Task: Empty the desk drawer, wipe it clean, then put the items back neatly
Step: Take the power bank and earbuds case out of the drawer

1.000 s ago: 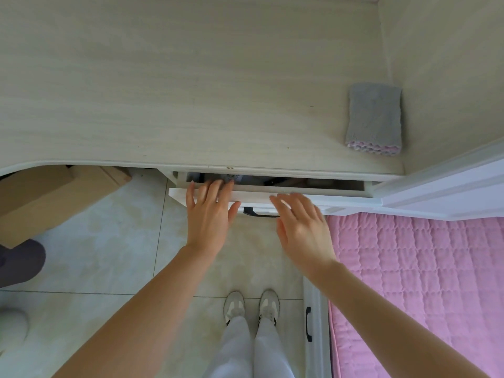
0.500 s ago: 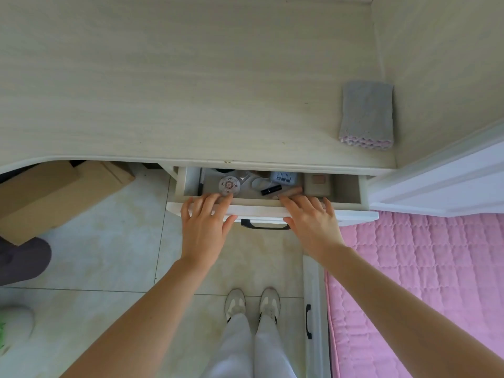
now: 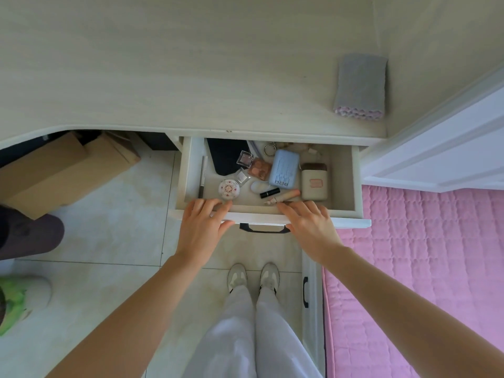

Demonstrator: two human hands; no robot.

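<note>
The white desk drawer [image 3: 346,181] stands pulled well out from under the pale wooden desk top [image 3: 191,77]. My left hand [image 3: 201,225] and my right hand [image 3: 311,225] both grip its front panel, fingers over the top edge, either side of the black handle [image 3: 264,230]. Inside lie a black pouch [image 3: 226,156], a pen [image 3: 202,177], a round patterned compact [image 3: 228,189], a blue power bank [image 3: 283,169], a cream case [image 3: 314,182], a black lipstick [image 3: 270,192], a peach tube [image 3: 286,196] and small make-up pans. A folded grey cloth [image 3: 360,87] sits on the desk at the right.
A cardboard box [image 3: 54,170] stands under the desk at the left. A pink quilted bed [image 3: 422,255] lies to the right, below a white panel [image 3: 441,148]. Another person's leg [image 3: 30,236] and green-white shoe [image 3: 21,301] are at the left edge.
The drawer has slid out towards me, from a narrow gap to wide open, with both hands on its front. Its contents have come into sight.
</note>
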